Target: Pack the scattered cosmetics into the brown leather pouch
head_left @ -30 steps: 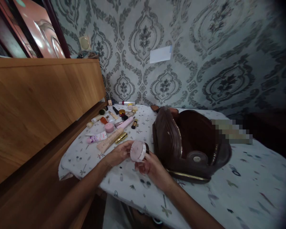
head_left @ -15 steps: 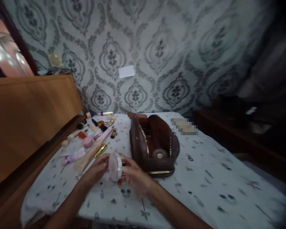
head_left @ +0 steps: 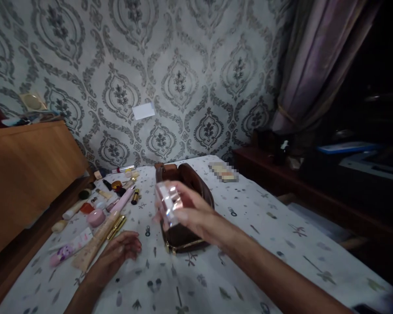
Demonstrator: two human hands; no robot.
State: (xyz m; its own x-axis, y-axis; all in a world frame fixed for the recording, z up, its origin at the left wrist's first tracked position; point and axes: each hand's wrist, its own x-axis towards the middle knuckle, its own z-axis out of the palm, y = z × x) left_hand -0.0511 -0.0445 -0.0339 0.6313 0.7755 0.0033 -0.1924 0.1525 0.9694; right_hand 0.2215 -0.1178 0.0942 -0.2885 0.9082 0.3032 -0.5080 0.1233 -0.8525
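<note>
My right hand (head_left: 191, 213) is raised in front of the brown toiletry bag (head_left: 186, 198), its fingers closed round a round pale pink compact (head_left: 168, 204), which is blurred by motion. My left hand (head_left: 119, 249) rests low on the patterned bedsheet (head_left: 249, 226) with its fingers loosely curled and nothing in them. It lies just right of a beige tube (head_left: 94, 242) and a gold lipstick (head_left: 116, 226). Most of the bag is hidden behind my right hand.
Several cosmetics lie at the left: a pink tube (head_left: 70, 247), a pink jar (head_left: 96, 216), a long pink bottle (head_left: 121, 200). A wooden headboard (head_left: 26, 174) stands at the left, patterned wallpaper behind, a curtain (head_left: 314, 65) and dark shelf (head_left: 298, 183) on the right.
The view has swung to the right. My left hand has let go of the compact and dropped to the sheet. My right hand has lifted the compact up in front of the bag.
</note>
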